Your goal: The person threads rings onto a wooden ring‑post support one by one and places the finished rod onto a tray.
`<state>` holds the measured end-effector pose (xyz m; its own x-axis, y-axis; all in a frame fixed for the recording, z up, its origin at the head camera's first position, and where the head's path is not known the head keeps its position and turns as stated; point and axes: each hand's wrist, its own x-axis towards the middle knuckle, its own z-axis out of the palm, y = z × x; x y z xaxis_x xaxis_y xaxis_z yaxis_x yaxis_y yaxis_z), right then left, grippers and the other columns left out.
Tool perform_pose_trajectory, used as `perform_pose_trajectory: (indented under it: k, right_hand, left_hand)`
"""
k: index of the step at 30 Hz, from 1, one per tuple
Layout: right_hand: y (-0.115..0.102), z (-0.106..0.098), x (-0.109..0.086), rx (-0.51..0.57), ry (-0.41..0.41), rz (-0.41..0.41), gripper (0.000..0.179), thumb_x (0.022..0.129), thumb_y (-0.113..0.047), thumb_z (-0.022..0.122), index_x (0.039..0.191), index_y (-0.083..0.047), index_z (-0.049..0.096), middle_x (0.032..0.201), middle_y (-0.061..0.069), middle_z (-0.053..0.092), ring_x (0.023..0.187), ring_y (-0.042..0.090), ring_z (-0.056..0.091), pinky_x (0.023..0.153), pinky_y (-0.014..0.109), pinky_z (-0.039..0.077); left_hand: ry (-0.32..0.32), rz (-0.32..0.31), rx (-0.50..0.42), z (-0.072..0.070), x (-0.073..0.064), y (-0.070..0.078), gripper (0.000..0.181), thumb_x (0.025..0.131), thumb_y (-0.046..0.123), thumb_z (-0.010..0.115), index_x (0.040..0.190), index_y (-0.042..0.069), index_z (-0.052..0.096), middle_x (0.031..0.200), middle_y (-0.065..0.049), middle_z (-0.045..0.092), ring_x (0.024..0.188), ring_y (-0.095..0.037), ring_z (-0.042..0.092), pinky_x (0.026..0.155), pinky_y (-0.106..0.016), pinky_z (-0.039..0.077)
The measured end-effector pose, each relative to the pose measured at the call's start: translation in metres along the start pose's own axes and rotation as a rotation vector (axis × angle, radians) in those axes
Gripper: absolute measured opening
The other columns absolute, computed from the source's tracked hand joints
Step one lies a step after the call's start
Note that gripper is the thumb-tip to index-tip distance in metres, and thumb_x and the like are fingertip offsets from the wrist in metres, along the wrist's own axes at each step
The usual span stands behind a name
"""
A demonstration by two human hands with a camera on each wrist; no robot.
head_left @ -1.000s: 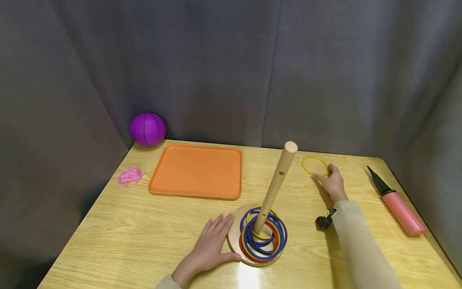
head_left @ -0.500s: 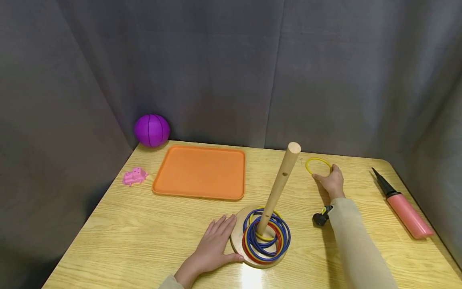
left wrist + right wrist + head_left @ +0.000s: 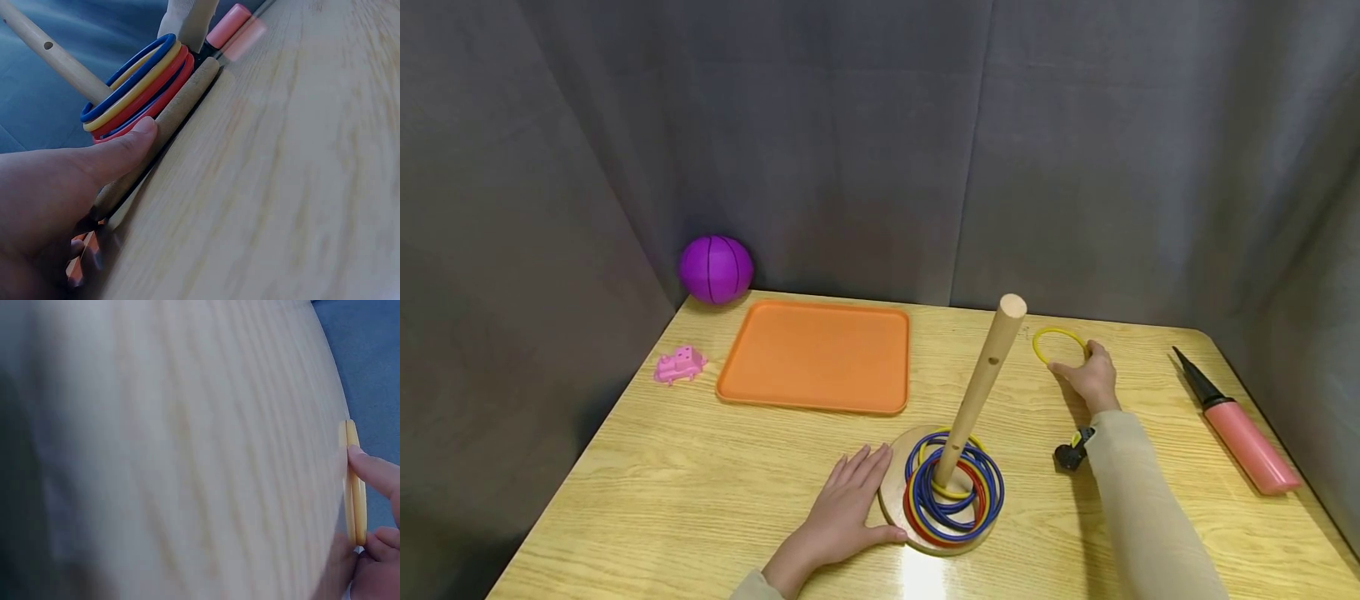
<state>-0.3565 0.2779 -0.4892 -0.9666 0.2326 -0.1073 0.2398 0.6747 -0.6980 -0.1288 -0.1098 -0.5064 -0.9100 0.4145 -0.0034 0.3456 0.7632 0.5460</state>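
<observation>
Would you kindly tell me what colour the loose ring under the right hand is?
Yellow; the ring at the right hand shows best in the head view.

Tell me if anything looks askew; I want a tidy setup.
The wooden peg leans right instead of standing upright on its round base, which the left hand touches. One yellow ring lies apart at the right hand.

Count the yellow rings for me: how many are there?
2 show, though more may be hidden in the stack: one yellow ring on the table at the right hand, one on the peg among other rings.
</observation>
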Motion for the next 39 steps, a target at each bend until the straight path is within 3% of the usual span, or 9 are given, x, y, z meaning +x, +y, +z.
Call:
perform_pose_trajectory:
  k: [13,24,27,32,39]
  right_hand:
    - [0.003,-0.009,-0.011,-0.082,-0.086,-0.078,0.089,0.088,-0.022,0.071,0.149,0.011,0.016,0.150,0.036,0.026,0.139,0.051,0.026,0.115,0.057,0.028]
    - [0.007,-0.017,-0.024,-0.176,-0.265,-0.265,0.090,0.086,-0.027,0.074,0.149,0.011,0.022,0.150,0.036,0.027,0.139,0.053,0.024,0.113,0.062,0.026]
    - [0.006,-0.018,-0.031,-0.180,-0.302,-0.312,0.089,0.084,-0.025,0.076,0.148,0.010,0.024,0.148,0.036,0.031,0.136,0.053,0.030,0.110,0.063,0.030]
    - [0.004,-0.018,-0.042,-0.187,-0.332,-0.379,0.088,0.082,-0.022,0.078,0.146,0.012,0.028,0.145,0.036,0.036,0.131,0.052,0.036,0.107,0.063,0.034]
    - [0.004,-0.020,-0.053,-0.163,-0.385,-0.443,0.085,0.081,-0.018,0.078,0.144,0.012,0.031,0.148,0.036,0.031,0.136,0.054,0.027,0.111,0.065,0.027]
  left_hand:
    - [0.013,0.015,0.009,0.002,0.000,0.000,0.106,0.077,0.068,0.062,0.156,0.011,0.019,0.162,-0.005,0.022,0.151,-0.031,0.016,0.121,-0.056,0.013]
    - [0.027,0.022,0.020,0.002,-0.001,0.000,0.105,0.077,0.067,0.063,0.155,0.010,0.022,0.162,-0.006,0.024,0.150,-0.032,0.018,0.121,-0.056,0.015]
    - [0.025,0.023,0.024,0.002,-0.001,0.000,0.105,0.077,0.068,0.063,0.155,0.010,0.021,0.162,-0.006,0.024,0.150,-0.033,0.018,0.121,-0.057,0.015]
    - [0.019,0.020,0.017,0.001,-0.001,0.000,0.105,0.078,0.068,0.063,0.155,0.010,0.021,0.162,-0.006,0.024,0.150,-0.033,0.018,0.121,-0.057,0.015]
    - [0.028,0.020,0.025,0.001,0.000,0.000,0.105,0.077,0.067,0.063,0.155,0.010,0.022,0.161,-0.006,0.025,0.150,-0.032,0.019,0.121,-0.056,0.015]
